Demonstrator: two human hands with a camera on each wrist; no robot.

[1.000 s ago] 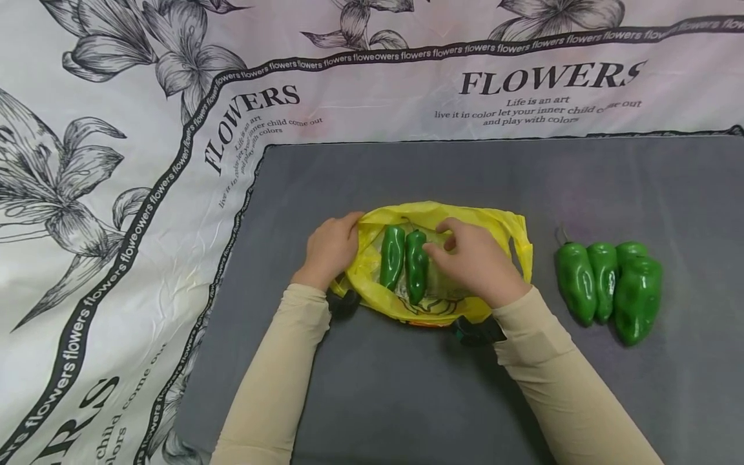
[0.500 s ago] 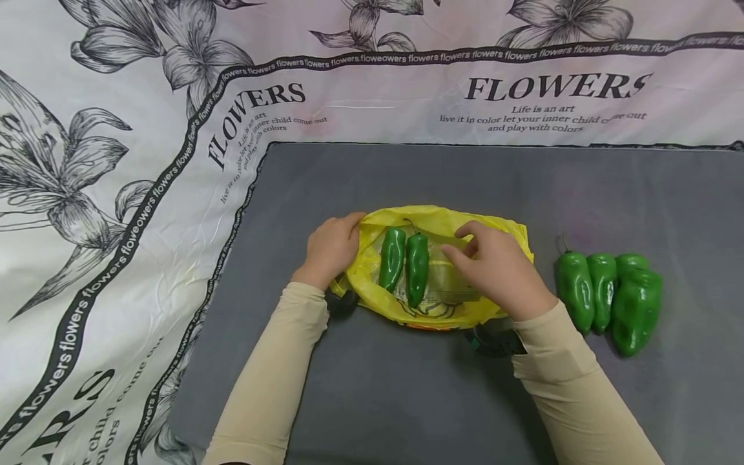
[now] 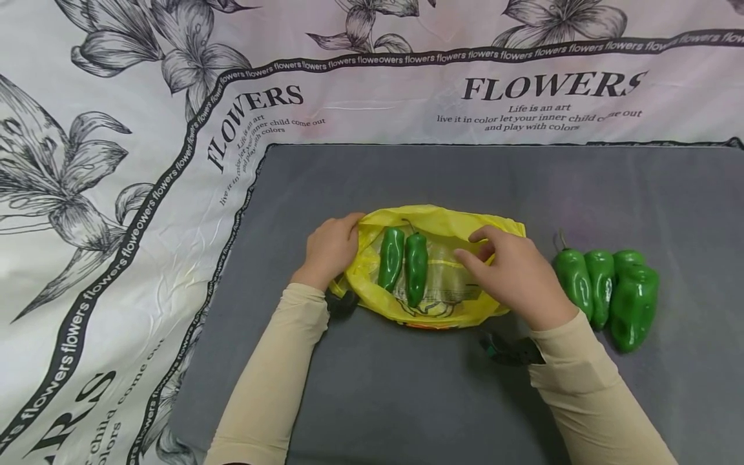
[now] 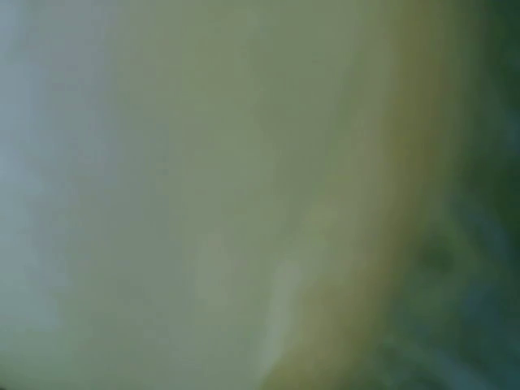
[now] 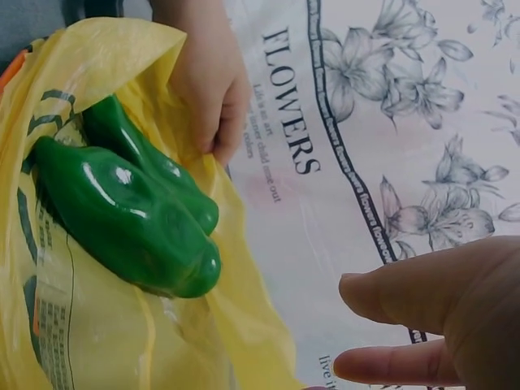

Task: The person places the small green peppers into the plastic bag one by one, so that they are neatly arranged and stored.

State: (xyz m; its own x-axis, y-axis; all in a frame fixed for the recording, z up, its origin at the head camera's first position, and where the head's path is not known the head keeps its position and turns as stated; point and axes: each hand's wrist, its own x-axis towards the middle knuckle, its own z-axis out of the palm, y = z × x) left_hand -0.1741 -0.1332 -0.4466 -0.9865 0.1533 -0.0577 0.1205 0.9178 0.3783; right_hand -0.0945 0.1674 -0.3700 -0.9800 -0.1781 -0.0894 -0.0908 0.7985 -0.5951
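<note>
Got some shiny, wrinkly lily-print cloth (image 3: pixel 23 48) far left, wrapping along the back too. Then left hand (image 3: pixel 328 250), with a grip pinching the rim of a thin, crinkly yellow plastic bag (image 3: pixel 450 219). Inside that, two glossy, tapered green peppers (image 3: pixel 391 258) lying side by side. By the bag's right end, right hand (image 3: pixel 520 271), with a loosely wide grip. Farthest right, four smooth, chunky green peppers (image 3: pixel 633 307) bunched on matte gray tabletop (image 3: pixel 407 400).
</note>
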